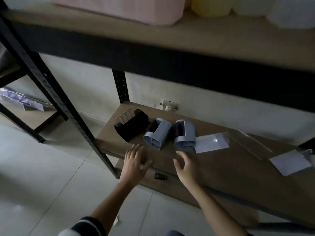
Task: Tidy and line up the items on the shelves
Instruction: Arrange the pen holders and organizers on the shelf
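Brown board makes up the lower shelf (213,169), and what lies on it is only partly in order. At the left end you have a black organiser (132,124) lying on its side, and just beside it two grey-blue organisers, the left one (157,133) and the right one (185,135), also tipped over with their open ends toward you. These three sit close together in a rough row, but they point at slightly different angles, so I judge that the lining-up is begun and not finished.

Your left hand (134,163) hovers over the front edge of the shelf, near the left grey-blue organiser, its grip spread and holding nothing. Your right hand (186,166) hovers near the right grey-blue organiser, fingers loosely apart, also holding nothing.

Further right the work looks untouched: a white packet (210,142) touches the right organiser, a clear sleeve (250,141) lies askew, and another white packet (291,161) sits well apart near the right edge. All three lie at different angles and probably need straightening.

The upper shelf (170,34) carries a pink bin (119,9) and a yellow tub (211,5); their order is cut off from view.
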A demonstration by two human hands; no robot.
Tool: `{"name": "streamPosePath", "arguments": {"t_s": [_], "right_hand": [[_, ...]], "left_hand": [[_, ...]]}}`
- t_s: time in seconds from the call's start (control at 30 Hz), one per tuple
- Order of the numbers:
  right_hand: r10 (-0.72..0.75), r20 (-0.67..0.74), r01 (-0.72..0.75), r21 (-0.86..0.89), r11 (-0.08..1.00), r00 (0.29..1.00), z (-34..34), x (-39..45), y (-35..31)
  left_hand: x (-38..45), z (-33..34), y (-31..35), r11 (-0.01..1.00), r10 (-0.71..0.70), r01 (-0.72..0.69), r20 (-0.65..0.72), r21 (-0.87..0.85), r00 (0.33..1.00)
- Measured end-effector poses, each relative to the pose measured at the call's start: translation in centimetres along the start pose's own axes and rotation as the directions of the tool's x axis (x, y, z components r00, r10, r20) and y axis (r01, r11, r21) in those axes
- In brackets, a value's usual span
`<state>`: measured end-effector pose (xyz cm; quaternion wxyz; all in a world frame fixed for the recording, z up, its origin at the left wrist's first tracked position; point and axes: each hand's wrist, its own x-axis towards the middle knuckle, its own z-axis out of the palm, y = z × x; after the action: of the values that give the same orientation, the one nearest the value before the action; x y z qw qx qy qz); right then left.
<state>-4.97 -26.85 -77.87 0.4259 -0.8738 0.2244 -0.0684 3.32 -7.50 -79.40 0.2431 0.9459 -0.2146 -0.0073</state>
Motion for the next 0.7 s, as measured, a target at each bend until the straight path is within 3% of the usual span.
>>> {"name": "streamPosePath", "arguments": {"t_s": [0.07,0.17,0.33,0.43,0.7], "right_hand": [[-0.163,-0.156,0.156,-0.058,0.986,0.974,1.4,-0.1,2.1],[-0.429,-0.352,0.395,-0.169,0.903,0.832,3.4,-0.4,4.3],[-0.567,-0.413,0.447,-0.355,0.821,0.713,5.7,0.0,5.6],[-0.591,-0.421,0.442,-0.404,0.801,0.688,6.4,0.3,6.2],[-0.578,-0.383,0.468,-0.346,0.813,0.72,5.6,-0.4,5.6]], "left_hand": [[0.0,2.6,-1.2,0.999,0.043,-0.039,-0.139,0.026,0.989],[-0.1,6.1,-2.4,0.989,0.145,-0.144,-0.375,0.029,0.916],[1.4,9.4,-3.6,0.969,0.205,-0.246,-0.639,0.025,0.742],[1.3,9.9,-3.9,0.961,0.232,-0.274,-0.668,0.044,0.707],[-0.2,8.2,-3.9,0.956,0.222,-0.293,-0.58,-0.031,0.784]]}}
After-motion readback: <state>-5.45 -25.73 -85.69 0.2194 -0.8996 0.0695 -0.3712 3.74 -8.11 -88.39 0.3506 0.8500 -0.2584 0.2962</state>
